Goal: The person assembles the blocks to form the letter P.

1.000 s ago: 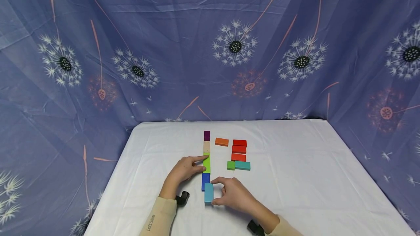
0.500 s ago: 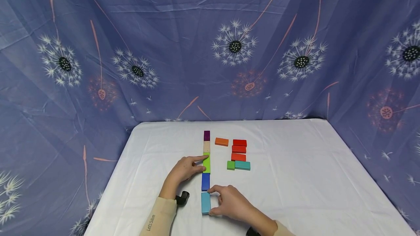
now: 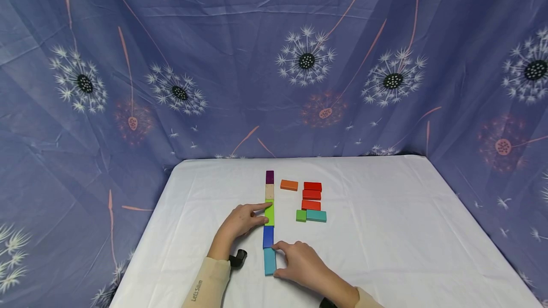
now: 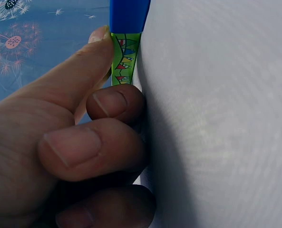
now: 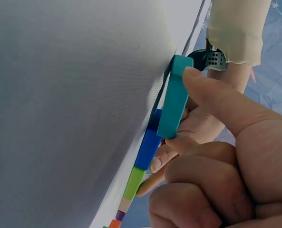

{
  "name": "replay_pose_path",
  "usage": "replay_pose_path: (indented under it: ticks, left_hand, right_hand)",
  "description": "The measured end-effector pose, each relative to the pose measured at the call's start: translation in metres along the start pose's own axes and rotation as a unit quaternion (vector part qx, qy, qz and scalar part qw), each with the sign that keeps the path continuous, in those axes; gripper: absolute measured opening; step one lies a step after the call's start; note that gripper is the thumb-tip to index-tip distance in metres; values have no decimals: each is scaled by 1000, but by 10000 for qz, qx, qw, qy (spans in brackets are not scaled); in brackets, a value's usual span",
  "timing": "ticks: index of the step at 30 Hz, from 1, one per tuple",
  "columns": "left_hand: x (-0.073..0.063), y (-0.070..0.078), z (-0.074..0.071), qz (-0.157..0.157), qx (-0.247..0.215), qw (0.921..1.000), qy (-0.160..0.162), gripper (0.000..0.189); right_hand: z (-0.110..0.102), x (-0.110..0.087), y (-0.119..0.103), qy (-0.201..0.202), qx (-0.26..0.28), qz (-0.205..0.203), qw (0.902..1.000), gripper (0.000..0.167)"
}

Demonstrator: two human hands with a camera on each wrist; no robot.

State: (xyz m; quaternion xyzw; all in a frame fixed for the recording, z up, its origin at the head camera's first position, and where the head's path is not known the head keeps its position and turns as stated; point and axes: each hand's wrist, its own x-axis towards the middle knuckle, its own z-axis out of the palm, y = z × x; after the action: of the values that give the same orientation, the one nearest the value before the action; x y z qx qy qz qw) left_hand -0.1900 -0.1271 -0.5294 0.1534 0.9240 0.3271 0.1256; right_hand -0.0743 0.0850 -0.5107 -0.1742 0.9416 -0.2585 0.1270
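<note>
A row of blocks runs toward the person in the head view: purple (image 3: 269,177), natural wood (image 3: 269,191), lime-green (image 3: 269,213), dark blue (image 3: 268,236) and light-blue block (image 3: 269,261). My left hand (image 3: 239,221) holds the lime-green block, index finger at its far end and thumb near its close end. The left wrist view shows bunting printed on that block's side (image 4: 125,54); the other fingers curl beneath. My right hand (image 3: 305,264) pinches the light-blue block lengthwise between index finger and thumb. Its far end meets the dark blue block, overlapping it in the right wrist view.
Right of the row lie an orange block (image 3: 289,185) and three red blocks (image 3: 311,195). A small green block (image 3: 301,216) touches a teal block (image 3: 316,216). The white-covered table (image 3: 385,232) backs onto a blue dandelion-print cloth (image 3: 239,61).
My right hand has brought the light-blue block from over the dark blue block's near end, back toward the person, then forward against it in line. My left hand stays put.
</note>
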Motion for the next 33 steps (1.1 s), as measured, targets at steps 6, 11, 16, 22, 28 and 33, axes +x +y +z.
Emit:
replay_pose_path:
  ticks: [6, 11, 16, 22, 28, 33]
  left_hand:
    - [0, 2, -1, -49, -28, 10000, -43, 52]
    - [0, 2, -2, -73, -67, 9999, -51, 52]
    - [-1, 2, -2, -32, -90, 9999, -48, 52]
    - [-1, 2, -2, -13, -62, 10000, -24, 52]
    - [-1, 2, -2, -94, -113, 9999, -30, 51]
    - [-1, 2, -1, -112, -121, 9999, -32, 51]
  right_hand:
    - [2, 0, -3, 123, -414, -105, 9990, 55]
    - [4, 2, -5, 131, -594, -103, 9981, 56]
    - [4, 4, -5, 71, -723, -15, 9974, 59]
    - [4, 6, -5, 11, -716, 76, 9974, 61]
    - [6, 6, -4, -21, -696, 91, 9975, 61]
    - [3, 5, -3, -69, -504, 21, 9987, 63]
